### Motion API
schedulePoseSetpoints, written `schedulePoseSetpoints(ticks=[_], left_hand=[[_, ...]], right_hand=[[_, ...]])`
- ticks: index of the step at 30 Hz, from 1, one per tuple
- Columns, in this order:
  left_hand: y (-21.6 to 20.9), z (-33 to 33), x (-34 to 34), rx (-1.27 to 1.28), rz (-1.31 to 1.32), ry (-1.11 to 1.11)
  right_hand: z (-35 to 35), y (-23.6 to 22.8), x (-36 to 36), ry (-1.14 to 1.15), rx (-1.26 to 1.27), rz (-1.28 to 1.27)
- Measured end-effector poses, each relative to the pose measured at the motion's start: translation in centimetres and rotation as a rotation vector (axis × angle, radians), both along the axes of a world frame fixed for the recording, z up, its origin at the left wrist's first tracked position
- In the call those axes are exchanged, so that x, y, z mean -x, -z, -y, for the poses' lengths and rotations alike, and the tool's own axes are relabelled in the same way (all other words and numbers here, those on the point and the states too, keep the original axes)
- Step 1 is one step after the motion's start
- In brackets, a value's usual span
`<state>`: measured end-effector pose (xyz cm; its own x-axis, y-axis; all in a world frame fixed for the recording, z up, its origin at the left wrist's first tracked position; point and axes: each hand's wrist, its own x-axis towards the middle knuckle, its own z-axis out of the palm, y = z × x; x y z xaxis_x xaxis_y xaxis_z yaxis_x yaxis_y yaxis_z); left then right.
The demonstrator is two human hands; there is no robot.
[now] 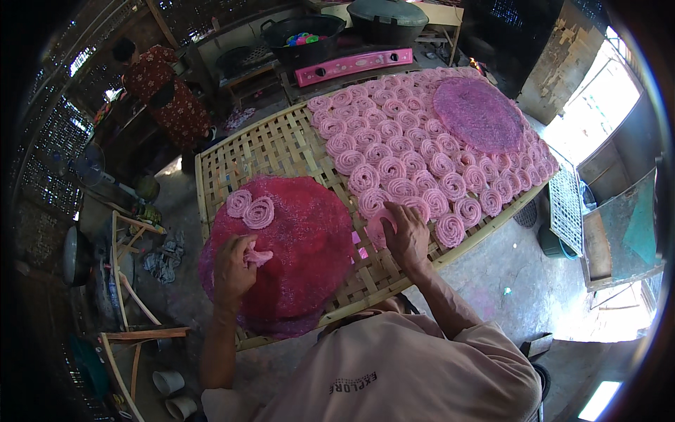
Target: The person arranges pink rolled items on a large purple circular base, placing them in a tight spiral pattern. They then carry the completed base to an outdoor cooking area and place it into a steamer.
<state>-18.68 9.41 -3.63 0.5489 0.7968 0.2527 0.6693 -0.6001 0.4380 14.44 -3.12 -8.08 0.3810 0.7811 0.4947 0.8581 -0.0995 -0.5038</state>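
Note:
My left hand (235,271) is closed round a soft pink coil (259,256), held over a round dark-red mesh sheet (302,232). Two pink spiral coils (259,212) lie on that sheet, near its far left part. To the right, my right hand (406,235) reaches over the woven bamboo rack (253,144), its fingers on a pink spiral coil (377,229) at the near edge of many rows of such coils (390,144). Whether those fingers grip the coil or only press on it is partly hidden. A round purple mesh sheet (478,116) rests on the far right rows.
Behind the rack stand a pink two-burner stove (351,67), a black pan (299,49) with colourful pieces inside and a lidded pot (387,21). Another person (165,91) stands at the far left. Wooden frames (133,337) and cups (169,382) are at the left.

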Motion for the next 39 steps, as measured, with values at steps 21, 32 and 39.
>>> schedulePoseSetpoints(ticks=[21,32,39], left_hand=[[1.2,4.1,-7.2,0.022,0.131,0.368],[0.2,4.1,-6.8,0.345,0.186,0.283],[-0.4,4.6,-6.6,0.639,0.408,0.223]], right_hand=[[1.9,-2.4,6.2,-0.282,0.276,-1.043],[7.0,-1.8,0.7,0.062,0.163,-0.777],[8.2,-1.6,-2.7,0.309,0.120,-0.294]])
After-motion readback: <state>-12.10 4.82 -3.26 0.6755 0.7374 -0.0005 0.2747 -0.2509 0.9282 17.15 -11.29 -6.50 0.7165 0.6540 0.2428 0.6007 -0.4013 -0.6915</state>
